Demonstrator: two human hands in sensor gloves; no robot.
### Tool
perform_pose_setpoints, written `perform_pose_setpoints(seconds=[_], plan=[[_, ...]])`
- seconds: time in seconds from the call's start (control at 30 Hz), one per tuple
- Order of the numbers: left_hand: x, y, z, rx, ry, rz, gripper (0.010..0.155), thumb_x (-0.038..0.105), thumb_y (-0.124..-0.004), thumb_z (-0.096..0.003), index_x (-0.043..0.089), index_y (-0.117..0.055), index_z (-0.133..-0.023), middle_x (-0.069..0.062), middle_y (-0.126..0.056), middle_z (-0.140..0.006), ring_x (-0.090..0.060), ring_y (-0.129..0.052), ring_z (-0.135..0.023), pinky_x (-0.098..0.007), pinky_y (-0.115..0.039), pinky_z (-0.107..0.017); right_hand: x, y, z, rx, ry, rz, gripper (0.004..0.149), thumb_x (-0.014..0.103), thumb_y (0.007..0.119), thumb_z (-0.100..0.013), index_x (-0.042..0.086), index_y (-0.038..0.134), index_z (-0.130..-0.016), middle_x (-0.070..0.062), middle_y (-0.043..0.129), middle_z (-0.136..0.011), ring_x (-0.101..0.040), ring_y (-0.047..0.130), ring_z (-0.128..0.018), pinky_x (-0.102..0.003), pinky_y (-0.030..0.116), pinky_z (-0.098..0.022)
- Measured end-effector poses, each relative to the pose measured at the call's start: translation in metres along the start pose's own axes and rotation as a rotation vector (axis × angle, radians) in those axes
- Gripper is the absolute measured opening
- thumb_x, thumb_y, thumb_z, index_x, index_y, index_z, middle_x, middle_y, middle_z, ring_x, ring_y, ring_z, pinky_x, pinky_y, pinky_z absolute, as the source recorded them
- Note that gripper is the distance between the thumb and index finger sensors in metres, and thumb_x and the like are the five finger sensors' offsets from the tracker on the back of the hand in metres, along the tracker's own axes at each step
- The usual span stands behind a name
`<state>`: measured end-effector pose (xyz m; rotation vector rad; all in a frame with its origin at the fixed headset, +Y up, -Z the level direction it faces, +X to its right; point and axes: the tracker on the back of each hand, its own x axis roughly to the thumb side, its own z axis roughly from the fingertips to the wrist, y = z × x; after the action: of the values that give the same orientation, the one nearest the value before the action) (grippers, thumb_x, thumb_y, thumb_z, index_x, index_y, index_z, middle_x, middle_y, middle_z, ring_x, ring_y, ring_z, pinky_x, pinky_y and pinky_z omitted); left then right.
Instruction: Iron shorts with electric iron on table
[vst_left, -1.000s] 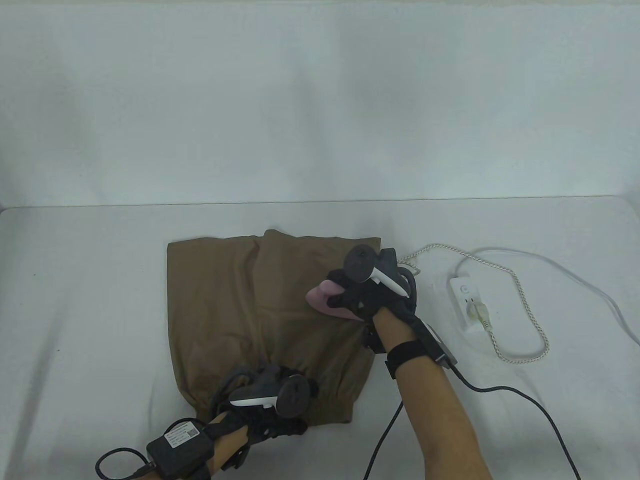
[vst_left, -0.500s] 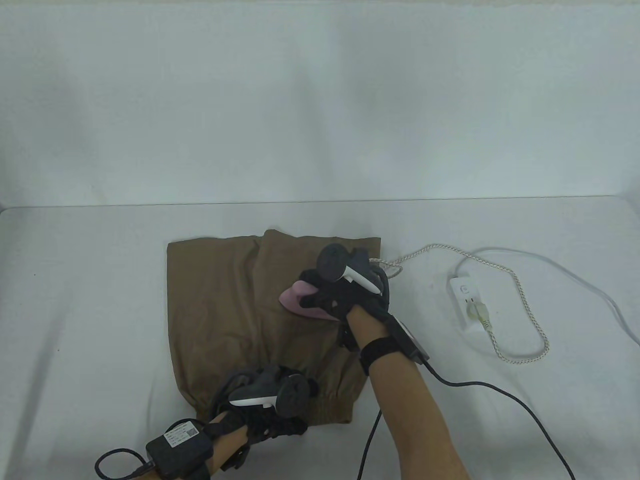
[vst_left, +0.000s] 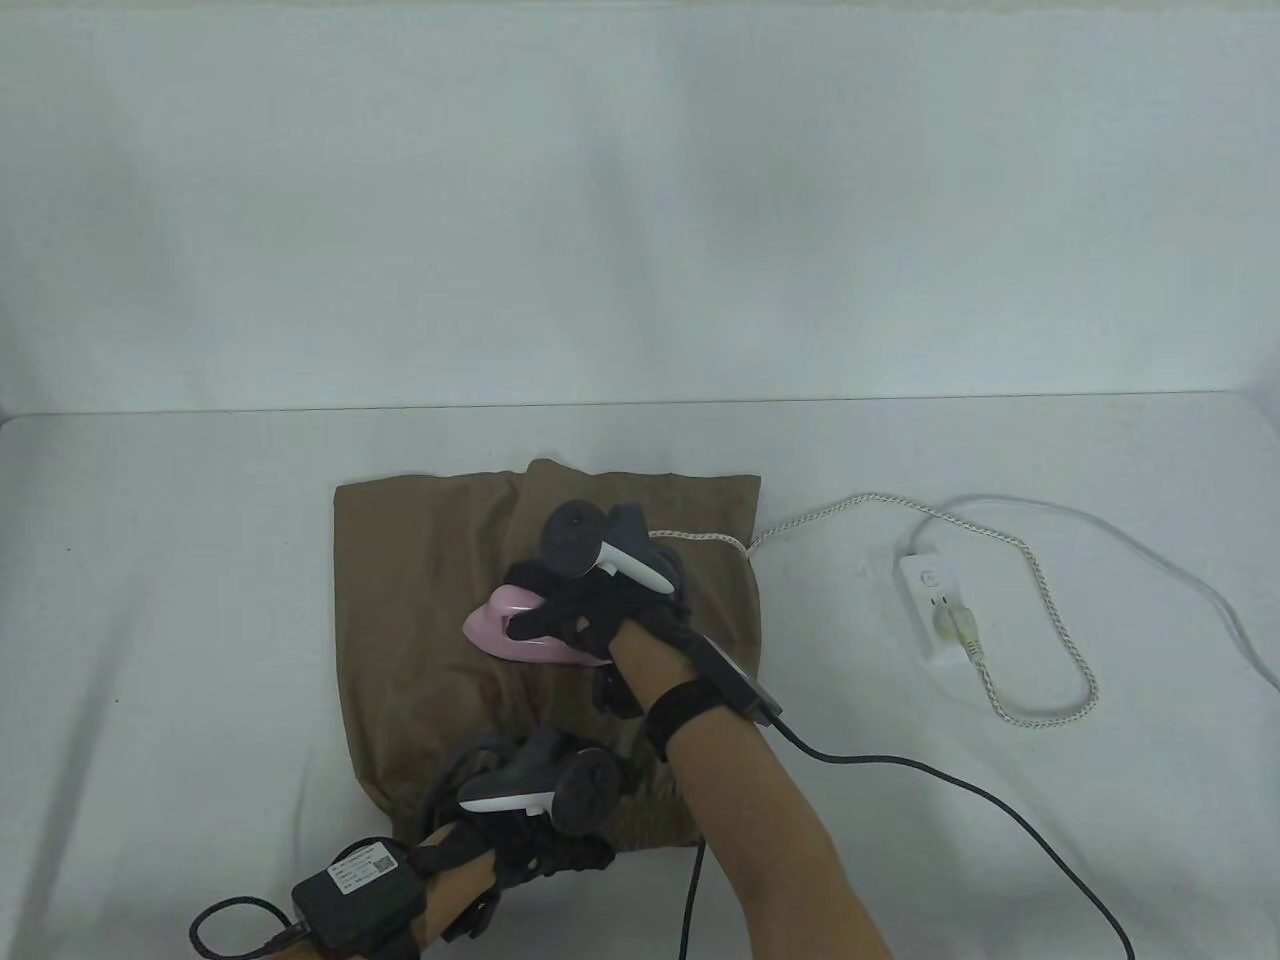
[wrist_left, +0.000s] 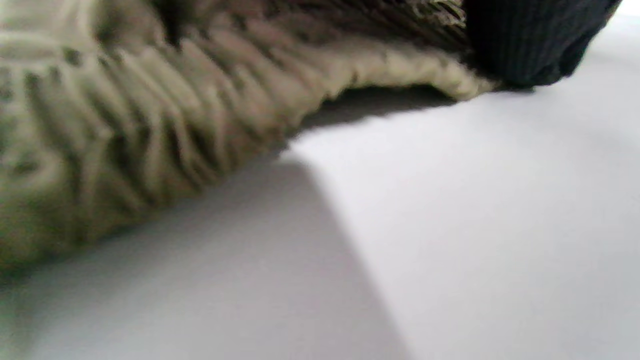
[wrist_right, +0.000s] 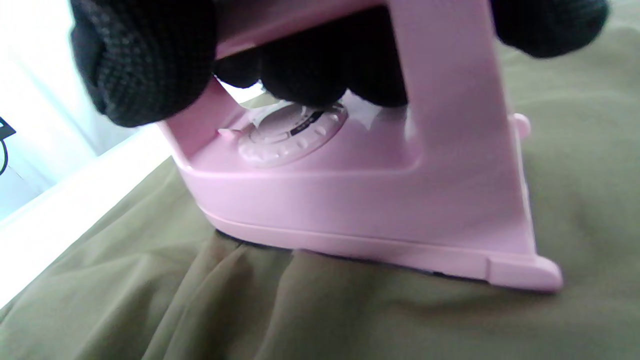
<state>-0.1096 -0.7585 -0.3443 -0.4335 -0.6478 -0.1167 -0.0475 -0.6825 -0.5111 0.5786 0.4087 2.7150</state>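
Olive-brown shorts (vst_left: 420, 610) lie flat on the white table, waistband toward me. My right hand (vst_left: 590, 610) grips the handle of a small pink iron (vst_left: 505, 625), which sits flat on the middle of the shorts. In the right wrist view the iron (wrist_right: 360, 200) rests on creased fabric (wrist_right: 300, 310) with my gloved fingers (wrist_right: 145, 55) wrapped round its handle. My left hand (vst_left: 530, 800) rests on the gathered waistband at the near edge. The left wrist view shows the ribbed waistband (wrist_left: 150, 125) with a gloved fingertip (wrist_left: 530, 45) on it; how the other fingers lie is hidden.
A white power strip (vst_left: 935, 610) lies to the right of the shorts with the iron's braided cord (vst_left: 1040, 590) plugged in and looped over the table. A black cable (vst_left: 950, 790) runs from my right wrist. A white backdrop (vst_left: 640, 200) rises behind the table.
My right hand has slid the iron to the left, from the shorts' right edge to their middle, dragging the cord along. The left hand has stayed on the waistband.
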Motion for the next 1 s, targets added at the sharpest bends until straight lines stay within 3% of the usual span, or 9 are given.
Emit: perform_pose_setpoints(seconds=[0.3, 1.0], plan=[[0.0, 0.0, 0.0, 0.002, -0.005, -0.007, 0.083, 0.06, -0.073, -0.0471, 0.032, -0.032, -0.114, -0.004, -0.03, -0.115, -0.035, -0.037, -0.108, -0.063, -0.043, -0.076, -0.02, -0.005, 0.013, 0.034, 0.028, 0.008, 0.067, 0.059, 0.087, -0.039, 0.04, 0.071, -0.101, 0.008, 0.094, -0.071, -0.018, 0.095, -0.059, -0.058, 0.08, -0.042], [0.0, 0.0, 0.0, 0.001, -0.012, -0.002, 0.083, 0.06, -0.073, -0.0475, 0.031, -0.031, -0.114, -0.004, -0.03, -0.115, -0.035, -0.036, -0.107, -0.063, -0.043, -0.076, -0.104, -0.029, 0.074, 0.037, 0.153, -0.004, 0.067, 0.057, 0.09, -0.038, 0.04, 0.072, -0.1, 0.007, 0.095, -0.071, -0.019, 0.095, -0.061, -0.06, 0.078, -0.044]])
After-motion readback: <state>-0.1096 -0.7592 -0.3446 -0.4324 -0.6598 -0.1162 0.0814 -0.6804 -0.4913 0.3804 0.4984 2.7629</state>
